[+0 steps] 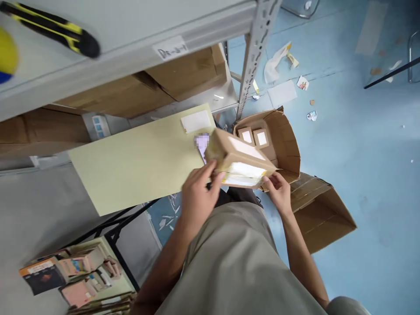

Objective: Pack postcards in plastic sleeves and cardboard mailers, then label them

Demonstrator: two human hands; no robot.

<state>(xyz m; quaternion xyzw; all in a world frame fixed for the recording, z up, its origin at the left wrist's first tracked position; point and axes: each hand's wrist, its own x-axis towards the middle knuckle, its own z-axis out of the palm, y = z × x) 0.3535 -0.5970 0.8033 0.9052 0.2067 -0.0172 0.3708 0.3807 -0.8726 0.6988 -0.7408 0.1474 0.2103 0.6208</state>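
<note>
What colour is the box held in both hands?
The box is brown with white patches; head view shows it best.

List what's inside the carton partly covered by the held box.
Two small boxes with white labels show inside the carton. The held box blocks its near-left part, so anything there can't be seen.

Head view: worn on the head, facing forward and steeply down over the shirt (236, 262), which enters from below.
Left hand (198, 190), right hand (278, 190) and carton (247, 162): within arm's reach, around mid-frame.
Metal shelf (138, 22): close to the lens, cropped at upper left.
Blue floor (361, 153): farthest, along the right side.
</note>
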